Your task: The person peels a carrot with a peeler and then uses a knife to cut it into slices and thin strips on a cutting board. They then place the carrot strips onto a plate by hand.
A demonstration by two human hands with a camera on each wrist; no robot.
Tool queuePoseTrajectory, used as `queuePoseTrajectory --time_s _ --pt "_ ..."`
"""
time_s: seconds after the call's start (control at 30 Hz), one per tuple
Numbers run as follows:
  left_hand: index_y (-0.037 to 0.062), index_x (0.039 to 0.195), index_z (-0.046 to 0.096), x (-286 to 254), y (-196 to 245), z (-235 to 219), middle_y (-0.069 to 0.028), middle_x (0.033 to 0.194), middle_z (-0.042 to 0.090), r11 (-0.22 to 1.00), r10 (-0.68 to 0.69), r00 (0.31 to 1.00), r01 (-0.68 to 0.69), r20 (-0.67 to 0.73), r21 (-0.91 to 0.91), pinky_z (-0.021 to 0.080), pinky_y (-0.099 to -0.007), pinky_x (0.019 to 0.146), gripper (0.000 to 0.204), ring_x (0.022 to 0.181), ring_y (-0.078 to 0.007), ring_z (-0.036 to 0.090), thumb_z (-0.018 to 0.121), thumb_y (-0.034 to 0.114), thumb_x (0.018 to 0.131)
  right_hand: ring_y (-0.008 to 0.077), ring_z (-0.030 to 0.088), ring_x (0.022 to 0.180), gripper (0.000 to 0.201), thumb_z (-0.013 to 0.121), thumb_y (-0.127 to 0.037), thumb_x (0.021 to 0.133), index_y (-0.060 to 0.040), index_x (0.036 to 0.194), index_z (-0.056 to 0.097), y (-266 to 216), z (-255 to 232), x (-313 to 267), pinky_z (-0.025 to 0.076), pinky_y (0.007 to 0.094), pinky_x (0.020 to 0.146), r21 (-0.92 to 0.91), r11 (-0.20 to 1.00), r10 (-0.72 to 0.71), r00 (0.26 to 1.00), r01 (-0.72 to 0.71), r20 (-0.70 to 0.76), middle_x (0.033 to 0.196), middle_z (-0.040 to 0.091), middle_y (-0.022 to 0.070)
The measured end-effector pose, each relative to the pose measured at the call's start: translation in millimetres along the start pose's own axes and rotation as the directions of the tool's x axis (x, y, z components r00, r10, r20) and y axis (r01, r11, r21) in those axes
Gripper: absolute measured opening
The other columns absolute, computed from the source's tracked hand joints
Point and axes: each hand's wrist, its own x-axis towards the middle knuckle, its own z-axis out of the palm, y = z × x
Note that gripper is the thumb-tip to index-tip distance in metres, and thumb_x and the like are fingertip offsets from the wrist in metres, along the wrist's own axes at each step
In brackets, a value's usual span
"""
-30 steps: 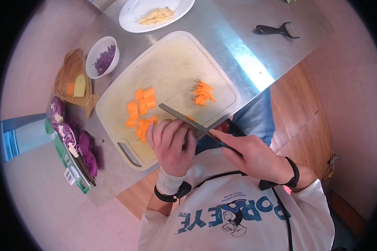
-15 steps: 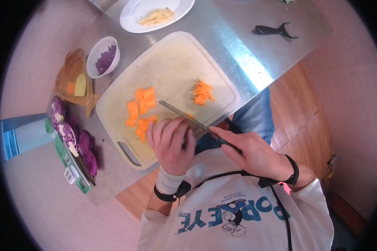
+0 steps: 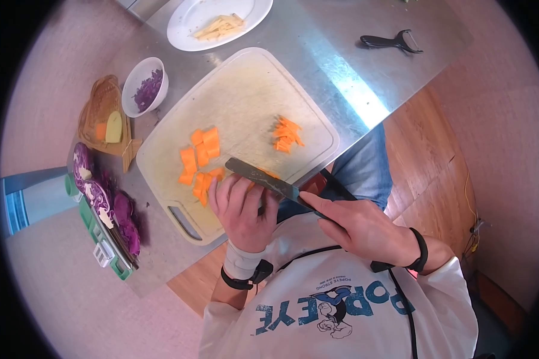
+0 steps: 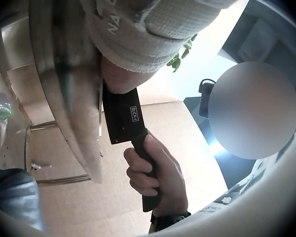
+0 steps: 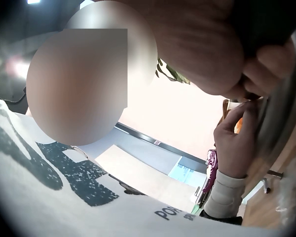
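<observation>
In the head view, the right hand point(image 3: 365, 227) grips the black handle of a dark-bladed knife point(image 3: 260, 178), seen from the side in the left wrist view as a broad blade point(image 4: 124, 117). Beside the blade, the left hand point(image 3: 244, 212) has bent fingers on a carrot piece point(image 3: 251, 186) at the board's near edge, mostly hidden by fingers and blade. A sliver of carrot point(image 3: 270, 173) shows past the knife. On the cutting board point(image 3: 245, 90) lie carrot slices point(image 3: 205, 145) left of the blade and a pile of carrot strips point(image 3: 287, 133) to the right.
Beyond the board are a white plate point(image 3: 179, 34) with pale strips and a black peeler point(image 3: 383, 42). To the left stand a white bowl point(image 3: 130, 90) of shredded purple cabbage, a wicker basket point(image 3: 93, 107) and cut purple cabbage point(image 3: 96, 192). The metal table's edge runs close to the body.
The knife blade has tilted so that more of its flat side shows, and its tip has dropped slightly toward the left fingers. The left hand keeps almost the same place.
</observation>
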Motion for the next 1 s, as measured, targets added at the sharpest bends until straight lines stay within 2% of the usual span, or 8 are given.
queuePoseTrajectory --time_s 0.43,0.53,0.63,0.7,0.83,0.93,1.0 --pt "0.0067 0.1 0.074 -0.1 -1.0 0.3 -0.0053 0.116 0.07 1.0 -0.011 1.0 0.011 0.01 -0.006 0.035 -0.0584 0.118 0.02 0.12 -0.0309 0.062 0.078 0.007 0.081 0.0374 0.069 0.071 0.048 0.064 -0.013 0.101 -0.0004 0.147 0.056 -1.7 -0.8 13.5 0.054 0.0464 0.065 0.051 0.998 0.035 0.999 -0.036 0.031 0.08 0.07 0.019" --pt "0.0066 0.1 0.074 -0.5 -2.0 0.2 -0.0054 0.116 0.07 1.0 -0.002 1.0 0.002 0.007 0.003 0.035 -0.0583 0.118 0.02 0.12 -0.0311 0.062 0.079 0.007 0.08 0.0379 0.069 0.071 0.048 0.063 -0.015 0.102 -0.0009 0.148 0.056 -5.7 3.7 11.5 0.053 0.0471 0.065 0.037 0.999 0.025 1.0 -0.025 0.001 0.079 0.07 0.0179" --pt "0.0065 0.099 0.073 0.1 -2.2 -0.7 -0.0054 0.116 0.069 1.0 -0.009 1.0 0.009 0.005 -0.002 0.035 -0.0581 0.117 0.021 0.12 -0.0314 0.061 0.079 0.007 0.079 0.0376 0.069 0.07 0.049 0.063 -0.015 0.102 -0.0022 0.149 0.055 -8.5 0.6 9.0 0.053 0.047 0.064 -0.019 0.996 0.091 0.993 -0.09 0.07 0.078 0.069 0.0166" --pt "0.0066 0.099 0.073 0.5 -1.5 0.1 -0.0054 0.116 0.069 1.0 -0.004 1.0 0.005 0.006 -0.015 0.035 -0.058 0.117 0.021 0.12 -0.0315 0.061 0.079 0.006 0.079 0.0365 0.069 0.069 0.05 0.062 -0.015 0.103 -0.0035 0.15 0.054 -5.9 5.0 9.9 0.053 0.0468 0.064 -0.021 0.999 0.039 0.999 -0.039 0.01 0.078 0.069 0.0155" --pt "0.0071 0.1 0.074 0.3 -3.0 -1.1 -0.0049 0.116 0.069 1.0 0.001 1.0 -0.001 0.003 -0.013 0.035 -0.0571 0.117 0.022 0.119 -0.0306 0.062 0.08 0.007 0.079 0.0366 0.069 0.069 0.05 0.062 -0.014 0.103 -0.0042 0.151 0.054 -8.2 4.7 7.2 0.053 0.0467 0.063 -0.056 0.998 0.037 0.999 -0.036 0.023 0.08 0.069 0.016" --pt "0.0075 0.101 0.074 1.0 -1.7 -1.6 -0.0042 0.114 0.068 1.0 -0.005 1.0 0.005 -0.005 -0.008 0.036 -0.0563 0.117 0.023 0.117 -0.0292 0.063 0.08 0.008 0.079 0.0384 0.068 0.07 0.05 0.062 -0.013 0.102 -0.0032 0.151 0.054 -9.4 1.8 5.7 0.053 0.0469 0.063 -0.051 0.994 0.098 0.994 -0.095 0.051 0.081 0.069 0.0169" --pt "0.0073 0.101 0.074 2.1 -0.5 -0.6 -0.0041 0.114 0.069 1.0 0.006 1.0 -0.007 -0.002 -0.021 0.037 -0.0561 0.116 0.024 0.116 -0.0292 0.063 0.081 0.007 0.079 0.0401 0.068 0.07 0.05 0.063 -0.013 0.102 -0.002 0.149 0.055 -2.9 8.8 8.7 0.054 0.0475 0.064 -0.015 1.0 0.007 1.0 -0.007 -0.023 0.079 0.069 0.0195"
